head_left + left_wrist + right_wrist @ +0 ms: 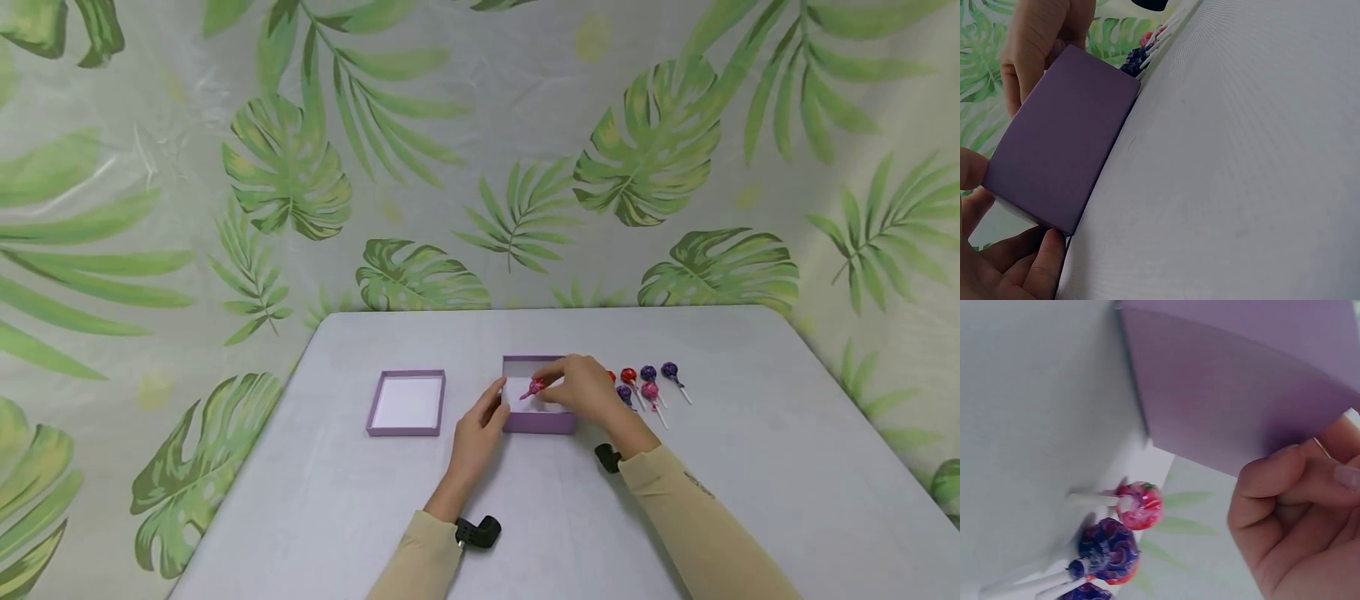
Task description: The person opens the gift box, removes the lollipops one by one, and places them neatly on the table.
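Observation:
A purple open-topped box [538, 423] with a white inside stands on the table. My left hand [477, 429] touches its left side; in the left wrist view the fingers [1047, 265] of that hand lie against the box's corner and side. Over the inside of the box, my right hand [587, 390] pinches a pink-wrapped lollipop [536, 386]. That lollipop is hidden in both wrist views. Several lollipops in red, pink and purple wrappers lie right of the box, among them a pink one [1140, 506] and a purple one [1109, 547]. The right hand partly covers this group in the head view.
A shallow purple-edged lid [408, 402], white inside, lies to the left of the box. The white table [300, 517] ends in front of a leaf-patterned curtain [517, 108]. A dark wrist camera [478, 532] sits on the left wrist, another [607, 457] on the right.

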### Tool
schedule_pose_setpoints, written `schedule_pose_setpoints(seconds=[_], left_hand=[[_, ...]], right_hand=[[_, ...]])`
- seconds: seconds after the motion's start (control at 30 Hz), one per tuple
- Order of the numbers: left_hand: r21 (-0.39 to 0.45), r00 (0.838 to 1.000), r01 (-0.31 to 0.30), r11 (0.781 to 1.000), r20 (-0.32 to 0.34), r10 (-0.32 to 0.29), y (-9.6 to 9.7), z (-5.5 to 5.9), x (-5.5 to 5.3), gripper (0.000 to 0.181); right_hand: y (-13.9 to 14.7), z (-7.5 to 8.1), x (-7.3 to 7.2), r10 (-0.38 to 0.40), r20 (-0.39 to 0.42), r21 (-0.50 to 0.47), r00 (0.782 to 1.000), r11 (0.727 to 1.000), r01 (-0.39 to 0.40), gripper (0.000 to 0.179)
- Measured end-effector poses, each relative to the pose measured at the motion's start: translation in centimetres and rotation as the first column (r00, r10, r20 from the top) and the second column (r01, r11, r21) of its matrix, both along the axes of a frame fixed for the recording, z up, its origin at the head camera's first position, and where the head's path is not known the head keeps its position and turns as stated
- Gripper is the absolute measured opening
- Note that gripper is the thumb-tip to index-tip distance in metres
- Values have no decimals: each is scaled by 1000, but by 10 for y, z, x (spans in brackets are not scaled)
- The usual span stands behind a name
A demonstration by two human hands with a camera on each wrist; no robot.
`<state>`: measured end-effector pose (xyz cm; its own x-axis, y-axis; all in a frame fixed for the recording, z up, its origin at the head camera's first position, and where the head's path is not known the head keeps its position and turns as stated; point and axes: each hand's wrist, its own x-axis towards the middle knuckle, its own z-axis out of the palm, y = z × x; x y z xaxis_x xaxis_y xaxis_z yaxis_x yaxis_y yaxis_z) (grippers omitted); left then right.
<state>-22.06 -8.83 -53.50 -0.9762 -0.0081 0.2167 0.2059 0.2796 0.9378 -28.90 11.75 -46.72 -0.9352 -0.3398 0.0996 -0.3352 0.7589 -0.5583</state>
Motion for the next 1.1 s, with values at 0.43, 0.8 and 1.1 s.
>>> schedule_pose_setpoints(seconds=[0.43, 0.8, 1.1], left_hand=[[-7, 1000, 5, 1000, 9, -5, 1, 1, 1, 45], [-20, 1000, -7, 1000, 9, 7, 1, -1, 3, 45], [-15, 1000, -5, 1000, 3, 5, 2, 1, 1, 45]], right_hand=[[-8, 13, 11, 12, -5, -227, 1000, 974, -13, 31], [-5, 15, 14, 83, 0, -526, 997, 847, -70, 33], [4, 33, 22, 88, -39, -586, 995, 805, -94, 35]])
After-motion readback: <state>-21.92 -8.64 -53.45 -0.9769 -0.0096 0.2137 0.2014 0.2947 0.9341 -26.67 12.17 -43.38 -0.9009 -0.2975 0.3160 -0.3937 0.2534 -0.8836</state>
